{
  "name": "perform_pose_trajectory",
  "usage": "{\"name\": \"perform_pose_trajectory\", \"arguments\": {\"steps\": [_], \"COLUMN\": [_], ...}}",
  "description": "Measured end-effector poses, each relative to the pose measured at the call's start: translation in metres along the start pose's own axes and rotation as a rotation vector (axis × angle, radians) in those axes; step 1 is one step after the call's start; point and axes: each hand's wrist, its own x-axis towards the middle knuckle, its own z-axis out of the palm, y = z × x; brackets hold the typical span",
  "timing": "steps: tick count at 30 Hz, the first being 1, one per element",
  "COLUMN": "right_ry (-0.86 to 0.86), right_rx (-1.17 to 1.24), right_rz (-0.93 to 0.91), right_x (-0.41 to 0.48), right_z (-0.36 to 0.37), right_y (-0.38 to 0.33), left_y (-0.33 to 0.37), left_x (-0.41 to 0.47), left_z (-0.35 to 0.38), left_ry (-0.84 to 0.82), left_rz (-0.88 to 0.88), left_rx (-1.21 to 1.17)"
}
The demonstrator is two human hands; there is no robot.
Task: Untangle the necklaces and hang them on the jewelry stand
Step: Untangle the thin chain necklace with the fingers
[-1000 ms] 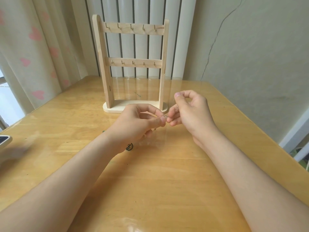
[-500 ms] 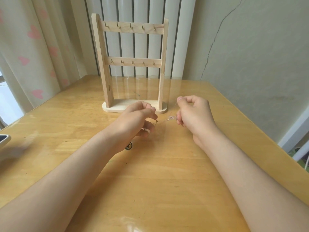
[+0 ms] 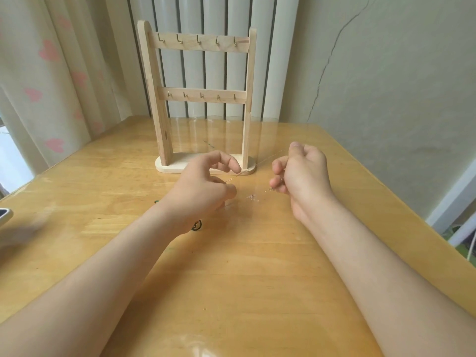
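On the table (image 3: 231, 279), left hand (image 3: 203, 186) and right hand (image 3: 301, 171) pinch one chain (image 3: 253, 196) before one stand (image 3: 159, 99).

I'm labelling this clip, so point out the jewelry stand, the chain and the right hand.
jewelry stand (image 3: 207, 45), head view, on its top bar.
chain (image 3: 253, 196), head view, the stretch between the two hands.
right hand (image 3: 305, 173), head view, back of the hand.

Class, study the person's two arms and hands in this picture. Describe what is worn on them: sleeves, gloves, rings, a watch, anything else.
Nothing worn is visible. The left hand and right hand are bare, with no gloves or rings that I can see. The left forearm and right forearm are uncovered down to the picture's edge, with no sleeve, watch or bracelet in view.
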Motion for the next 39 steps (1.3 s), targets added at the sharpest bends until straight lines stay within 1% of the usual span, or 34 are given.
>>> {"name": "perform_pose_trajectory", "arguments": {"steps": [2,4,6,9,11,12,14,17,18,20,23,26,29,32,34,36,39], "right_ry": [-0.03,-0.046,-0.05,-0.11,-0.165,-0.182,-0.21,-0.264,-0.279,-0.31,-0.382,-0.418,-0.438,-0.454,-0.458,-0.46,-0.477], "right_rx": [-0.044,-0.086,-0.187,-0.396,-0.489,-0.514,-0.554,-0.646,-0.694,-0.802,-0.957,-1.052,-1.08,-1.083,-1.083,-1.125,-1.237], "right_rz": [-0.011,-0.047,-0.126,-0.25,-0.25,-0.221,-0.14,-0.043,-0.023,0.016,0.081,0.084,0.068,0.044,0.011,-0.036,-0.113], "right_x": [-0.002,-0.004,-0.005,-0.005,-0.002,-0.001,0.0,-0.002,-0.002,-0.003,-0.002,-0.003,-0.004,-0.004,-0.003,-0.002,-0.001], "right_z": [0.001,0.002,0.001,-0.002,-0.003,-0.004,-0.005,-0.01,-0.012,-0.015,-0.016,-0.016,-0.016,-0.018,-0.02,-0.02,-0.021], "right_y": [0.0,-0.001,-0.002,-0.002,-0.001,-0.001,-0.001,-0.004,-0.005,-0.007,-0.007,-0.005,-0.005,-0.005,-0.006,-0.008,-0.014], "left_y": [0.001,0.002,0.001,-0.003,-0.005,-0.005,-0.004,0.003,0.004,0.001,-0.001,-0.009,-0.015,-0.013,-0.012,-0.009,-0.003], "left_x": [-0.002,0.0,0.002,0.002,0.001,0.0,-0.001,-0.005,-0.006,-0.007,-0.01,-0.005,-0.004,-0.009,-0.01,-0.011,-0.017], "left_z": [0.001,0.0,-0.001,0.0,0.003,0.004,0.005,0.005,0.005,0.005,0.01,0.016,0.02,0.025,0.027,0.026,0.028], "left_ry": [0.071,0.129,0.152,0.209,0.239,0.239,0.204,0.021,-0.039,-0.1,-0.052,0.026,0.05,0.044,0.039,0.009,-0.092], "left_rz": [0.067,0.089,0.09,0.139,0.19,0.199,0.159,-0.067,-0.133,-0.169,-0.061,0.097,0.22,0.262,0.321,0.389,0.38], "left_rx": [0.077,0.098,0.164,0.395,0.527,0.545,0.456,0.1,0.045,0.127,0.382,0.669,0.83,0.912,0.931,0.893,0.775]}}
